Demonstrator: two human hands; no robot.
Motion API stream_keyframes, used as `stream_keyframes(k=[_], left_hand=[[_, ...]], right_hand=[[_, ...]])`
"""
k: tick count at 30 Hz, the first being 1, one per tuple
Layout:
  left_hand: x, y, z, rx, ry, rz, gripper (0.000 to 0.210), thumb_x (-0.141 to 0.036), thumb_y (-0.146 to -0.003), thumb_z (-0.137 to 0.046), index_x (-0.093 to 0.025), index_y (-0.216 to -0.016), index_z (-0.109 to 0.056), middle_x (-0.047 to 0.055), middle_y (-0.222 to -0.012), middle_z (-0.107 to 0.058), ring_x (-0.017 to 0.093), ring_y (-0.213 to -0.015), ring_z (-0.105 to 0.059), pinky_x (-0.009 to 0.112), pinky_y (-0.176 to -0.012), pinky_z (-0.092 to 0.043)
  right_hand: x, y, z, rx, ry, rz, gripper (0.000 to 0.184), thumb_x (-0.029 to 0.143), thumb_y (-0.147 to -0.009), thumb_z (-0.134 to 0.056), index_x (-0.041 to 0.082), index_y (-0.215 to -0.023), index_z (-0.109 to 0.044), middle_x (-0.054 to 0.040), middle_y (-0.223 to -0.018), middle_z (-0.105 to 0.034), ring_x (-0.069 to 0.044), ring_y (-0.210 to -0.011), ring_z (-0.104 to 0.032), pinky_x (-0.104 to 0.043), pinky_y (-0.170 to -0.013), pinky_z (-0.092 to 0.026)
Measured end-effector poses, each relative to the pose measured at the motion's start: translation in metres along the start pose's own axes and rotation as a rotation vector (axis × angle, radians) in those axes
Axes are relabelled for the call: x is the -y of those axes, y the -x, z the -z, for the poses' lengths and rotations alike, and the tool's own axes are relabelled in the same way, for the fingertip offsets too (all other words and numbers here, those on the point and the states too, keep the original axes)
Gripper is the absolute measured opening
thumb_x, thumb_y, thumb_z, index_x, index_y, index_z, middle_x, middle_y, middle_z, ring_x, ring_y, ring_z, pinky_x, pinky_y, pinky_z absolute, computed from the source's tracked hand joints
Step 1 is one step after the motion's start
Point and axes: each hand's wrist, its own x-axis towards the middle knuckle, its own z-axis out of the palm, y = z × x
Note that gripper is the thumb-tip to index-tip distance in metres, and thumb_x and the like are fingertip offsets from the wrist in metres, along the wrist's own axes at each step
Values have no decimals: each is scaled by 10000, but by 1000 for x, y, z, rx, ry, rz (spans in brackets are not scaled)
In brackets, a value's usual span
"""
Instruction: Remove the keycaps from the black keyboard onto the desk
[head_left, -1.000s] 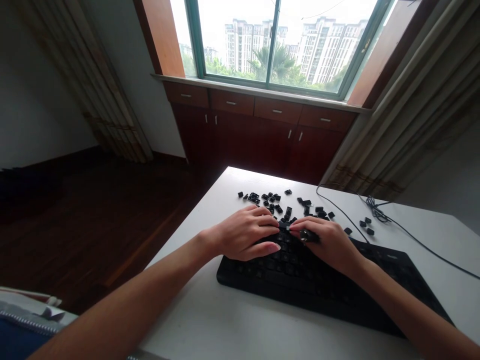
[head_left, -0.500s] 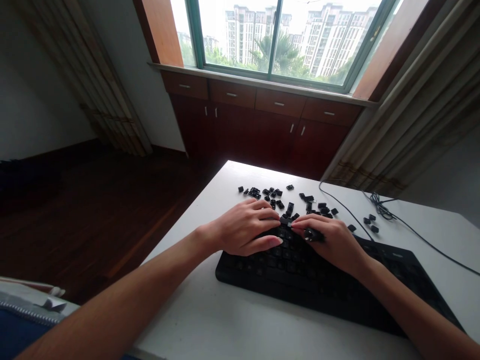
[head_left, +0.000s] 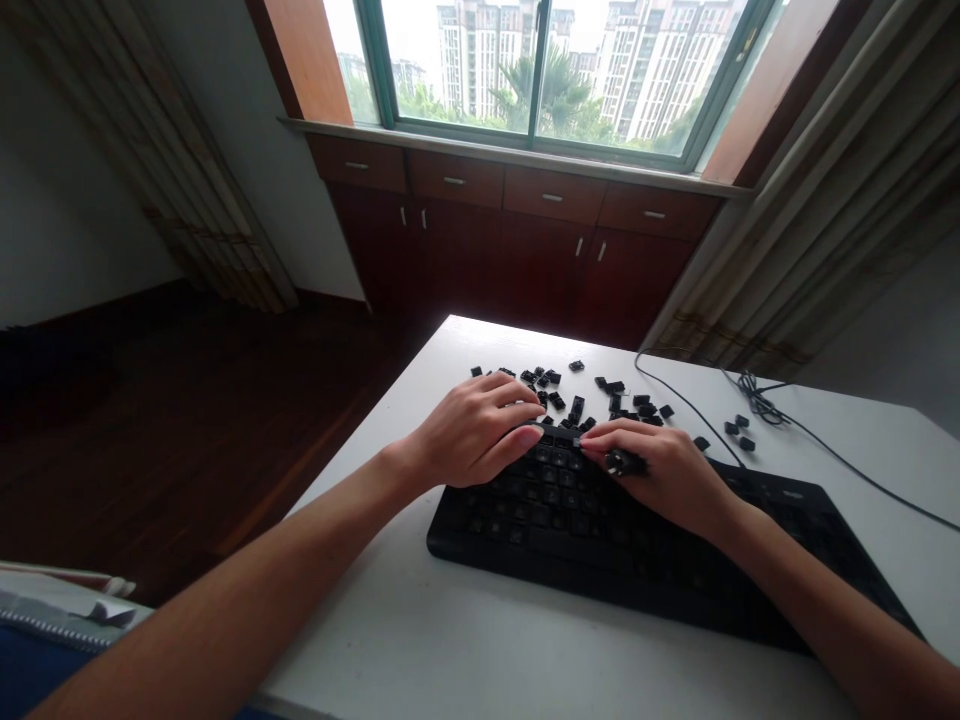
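Note:
A black keyboard (head_left: 570,540) lies at an angle on the white table, many keys showing bare positions on its left part. My left hand (head_left: 480,430) rests at its far left edge, thumb on the near side and fingertips beyond, closed over that edge. My right hand (head_left: 667,465) is closed around a small black-handled tool (head_left: 626,463). The tool's greyish tip is at the keyboard's top row, beside my right fingertips. What kind of tool it is stays mostly hidden by the hand. Several loose black keycaps (head_left: 576,408) lie just behind both hands.
More keycaps (head_left: 739,430) sit to the right, near a coiled black cable (head_left: 757,400). The cable crosses the white table (head_left: 420,620) behind the keyboard. Past the table's far edge stand a reddish-brown cabinet (head_left: 465,235) and a window (head_left: 555,80). Curtains hang on both sides.
My left hand has shifted left and slightly back, its thumb drawn from over the keys to the far edge. The right hand stays at the top row. The camera view has tilted slightly.

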Motion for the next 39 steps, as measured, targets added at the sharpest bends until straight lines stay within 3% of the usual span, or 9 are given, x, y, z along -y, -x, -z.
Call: stream_keyframes(k=[6,11,23,39], left_hand=[[2,1,0,-57,-18,42,450,-368,-1044,-308,-161,-1153,-692,112,-1128,-702,258,-1023,-607,433,-878,-519],[4,2,-1,-15,-7,24,453,-357,-1048,-307,-146,-1153,-693,118,-1143,-694,255,-1018,-600,434,-881,-518],[3,1,-1,7,7,0,454,-367,-1053,-300,-154,-1156,-687,116,-1141,-694,251,-1020,-597,442,-882,-526],[4,1,-1,-6,3,21,466,-374,-1051,-290,-166,-1136,-699,111,-1130,-695,246,-999,-592,427,-865,-525]], right_hand=[[-1,0,-3,-30,-15,-1,310,78,-857,-634,280,-1074,-726,30,-1168,-743,-178,-1003,-730,-311,-911,-585],[-5,0,5,-68,-31,0,262,112,-867,-645,267,-1055,-740,8,-1134,-758,-190,-980,-739,-328,-909,-595],[-5,3,10,-25,-34,27,172,207,-913,-645,263,-1028,-760,-13,-1099,-766,-189,-928,-751,-313,-857,-612],[-11,3,13,31,-2,41,217,155,-867,-666,272,-1028,-751,3,-1129,-760,-184,-940,-753,-302,-856,-611]])
